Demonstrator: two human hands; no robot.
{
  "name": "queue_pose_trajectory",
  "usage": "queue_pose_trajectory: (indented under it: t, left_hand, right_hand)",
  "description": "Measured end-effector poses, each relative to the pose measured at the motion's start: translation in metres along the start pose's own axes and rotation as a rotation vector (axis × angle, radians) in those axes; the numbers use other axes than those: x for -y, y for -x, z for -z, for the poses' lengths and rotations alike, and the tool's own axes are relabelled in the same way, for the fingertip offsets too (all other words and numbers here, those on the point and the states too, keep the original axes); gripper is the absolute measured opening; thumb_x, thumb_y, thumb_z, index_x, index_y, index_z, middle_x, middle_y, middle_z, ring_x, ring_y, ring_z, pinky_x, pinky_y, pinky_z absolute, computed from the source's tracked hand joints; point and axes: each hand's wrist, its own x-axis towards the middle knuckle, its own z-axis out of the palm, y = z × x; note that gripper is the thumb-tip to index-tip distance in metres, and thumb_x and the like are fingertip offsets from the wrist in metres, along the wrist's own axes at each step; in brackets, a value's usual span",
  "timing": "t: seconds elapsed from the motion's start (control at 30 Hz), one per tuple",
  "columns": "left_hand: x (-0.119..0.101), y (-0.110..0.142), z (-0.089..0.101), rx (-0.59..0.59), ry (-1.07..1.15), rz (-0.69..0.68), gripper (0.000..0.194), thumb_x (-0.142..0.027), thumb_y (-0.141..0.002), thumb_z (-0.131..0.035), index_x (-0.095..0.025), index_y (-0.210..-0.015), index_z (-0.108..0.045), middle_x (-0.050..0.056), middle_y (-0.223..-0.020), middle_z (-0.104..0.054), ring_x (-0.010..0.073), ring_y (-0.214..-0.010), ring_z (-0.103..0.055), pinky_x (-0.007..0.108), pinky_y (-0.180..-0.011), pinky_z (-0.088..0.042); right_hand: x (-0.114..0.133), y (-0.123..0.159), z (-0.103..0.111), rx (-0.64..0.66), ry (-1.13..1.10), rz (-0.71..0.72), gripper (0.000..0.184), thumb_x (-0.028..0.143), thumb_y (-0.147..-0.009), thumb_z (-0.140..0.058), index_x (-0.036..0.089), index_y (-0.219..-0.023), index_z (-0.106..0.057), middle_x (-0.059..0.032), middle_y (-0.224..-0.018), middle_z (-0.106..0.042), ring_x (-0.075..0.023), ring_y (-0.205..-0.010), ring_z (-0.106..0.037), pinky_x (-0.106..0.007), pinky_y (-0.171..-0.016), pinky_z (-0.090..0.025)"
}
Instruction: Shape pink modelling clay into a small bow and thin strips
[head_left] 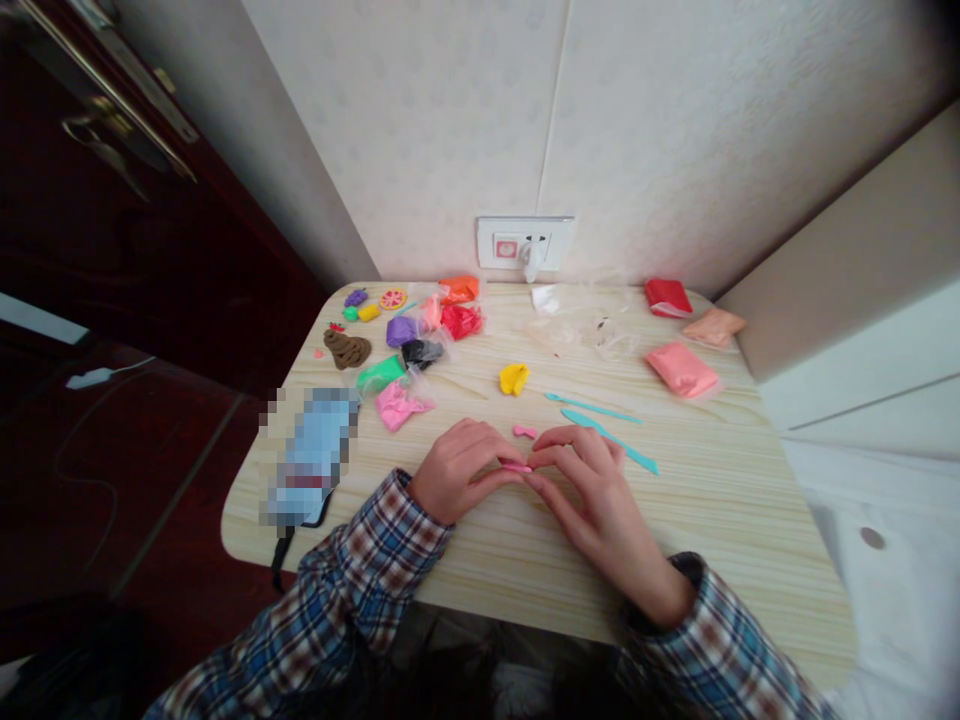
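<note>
Between my fingertips, low over the table's middle, is a small strip of pink modelling clay. My left hand pinches its left part between thumb and fingers. On the strip's right end, the thumb and fingertips of my right hand are closed. Just beyond lies a second small pink clay piece, narrow in the middle with wider ends. A crumpled yellow clay lump rests farther back. Beside my right hand are a turquoise modelling knife and a thinner turquoise tool.
Bags of coloured clay crowd the back left near small clay fruits and a brown coil. A phone, blurred out, lies left. More clay packets and clear wrappers sit at the back, below a wall socket.
</note>
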Motion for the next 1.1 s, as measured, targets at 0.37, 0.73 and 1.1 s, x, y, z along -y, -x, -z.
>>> queue_pose_trajectory:
  t: [0.37,0.73,1.1]
  left_hand:
    - [-0.0029,-0.0013,0.0003,0.029,-0.083,0.050,0.014,-0.027,-0.089,-0.057,-0.017,-0.083,-0.064,0.003,-0.077,-0.068,0.0143,-0.076,-0.061,0.028,-0.071,-0.047]
    - [-0.0017,-0.0003,-0.0005,0.064,-0.089,0.042,0.014,-0.029,-0.088,-0.058,-0.016,-0.087,-0.062,0.004,-0.084,-0.069,0.0160,-0.082,-0.061,0.029,-0.076,-0.046]
    - [0.0003,0.0003,-0.0025,0.031,-0.089,-0.006,0.016,-0.028,-0.089,-0.057,-0.015,-0.081,-0.062,0.003,-0.079,-0.068,0.0142,-0.077,-0.061,0.027,-0.075,-0.045]
  right_hand:
    - [-0.0021,0.0014,-0.0003,-0.019,-0.003,-0.032,0.009,0.025,-0.090,-0.050,0.024,-0.088,-0.058,-0.0031,-0.096,-0.060,-0.0189,-0.095,-0.053,-0.038,-0.083,-0.032]
    - [-0.0025,0.0007,-0.0013,0.008,-0.027,0.010,0.007,0.021,-0.090,-0.052,0.022,-0.085,-0.056,-0.0010,-0.088,-0.060,-0.0163,-0.089,-0.053,-0.037,-0.084,-0.031]
    - [-0.0061,0.0031,-0.0029,0.016,0.016,0.057,0.004,0.020,-0.090,-0.051,0.022,-0.089,-0.055,-0.0013,-0.091,-0.059,-0.0168,-0.091,-0.052,-0.038,-0.086,-0.029]
